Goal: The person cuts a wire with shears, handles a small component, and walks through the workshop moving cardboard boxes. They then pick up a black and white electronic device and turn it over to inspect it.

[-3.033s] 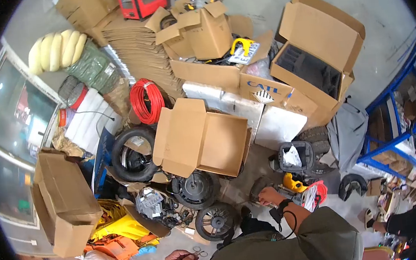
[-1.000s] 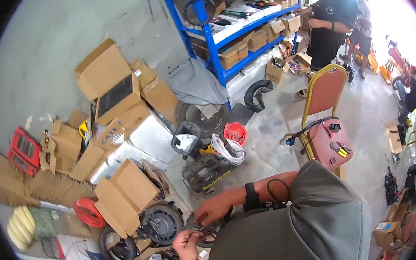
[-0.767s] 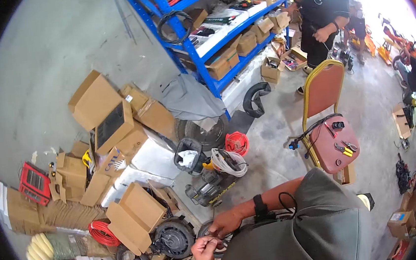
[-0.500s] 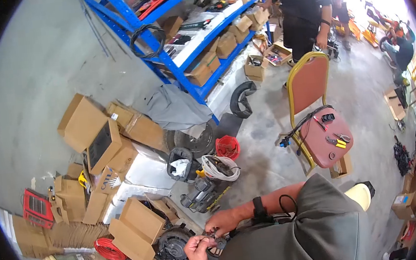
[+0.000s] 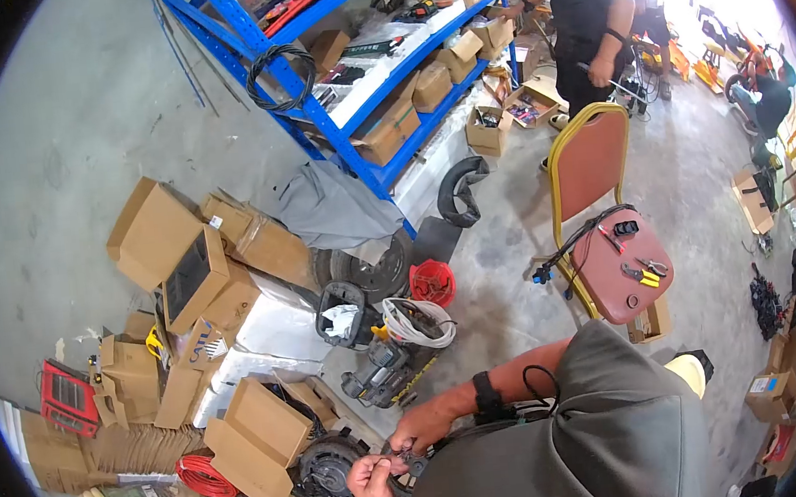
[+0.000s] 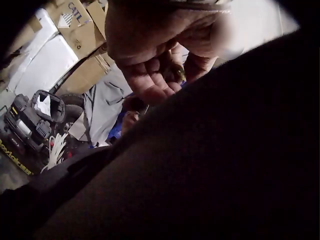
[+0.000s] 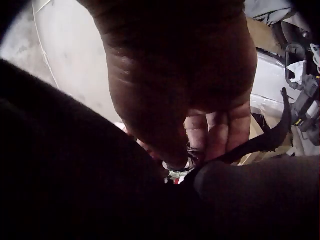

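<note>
Hand, left (image 5: 372,485): curled fingers pinching a small item (image 6: 180,75)
Hand, right (image 5: 422,426): bent fingers close beside; cannot tell its grip
Small item: among left fingertips, mostly hidden

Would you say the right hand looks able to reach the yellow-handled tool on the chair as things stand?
Probably not: though uncovered, the yellow-handled tool lies well away from the right hand, busy beside the left hand.

floor (image 5: 520,238): grey | loaded shelving rack (image 5: 331,137): blue | chair (image 5: 588,167): reddish, gold-framed | light: glare, upper right
</note>
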Available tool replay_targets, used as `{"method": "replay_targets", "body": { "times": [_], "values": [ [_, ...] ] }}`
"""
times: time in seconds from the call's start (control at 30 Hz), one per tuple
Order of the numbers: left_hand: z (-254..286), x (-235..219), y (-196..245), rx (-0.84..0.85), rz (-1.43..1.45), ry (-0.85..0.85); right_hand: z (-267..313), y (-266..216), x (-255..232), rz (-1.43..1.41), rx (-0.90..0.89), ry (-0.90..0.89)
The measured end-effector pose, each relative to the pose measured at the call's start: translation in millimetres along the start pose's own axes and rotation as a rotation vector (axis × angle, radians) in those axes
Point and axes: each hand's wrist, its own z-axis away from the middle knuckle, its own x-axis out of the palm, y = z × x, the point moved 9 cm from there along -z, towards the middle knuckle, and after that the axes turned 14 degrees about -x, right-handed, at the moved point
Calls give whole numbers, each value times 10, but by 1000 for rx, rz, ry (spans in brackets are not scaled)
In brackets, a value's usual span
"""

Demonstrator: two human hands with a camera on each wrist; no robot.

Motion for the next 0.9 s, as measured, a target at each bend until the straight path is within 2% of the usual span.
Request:
{"method": "replay_targets", "body": {
  "times": [0.3,0.33,0.4,0.5,0.57,0.7,0.9],
  "values": [
    [104,-352,122,155,48,375,30,99,-62,41,3,35],
    [87,-444,58,104,49,400,38,108,-101,58,3,66],
    [23,-528,-87,27,52,354,76,117,-162,90,4,126],
    [-36,-499,-294,-82,40,293,160,149,-229,-16,33,258],
    [-70,-440,-426,-137,3,261,157,89,-247,-8,29,228],
    [-102,-143,-398,-118,-86,161,139,47,-217,41,0,142],
    [-79,-76,-328,-123,-59,164,142,44,-169,0,60,81]
  ]
}}
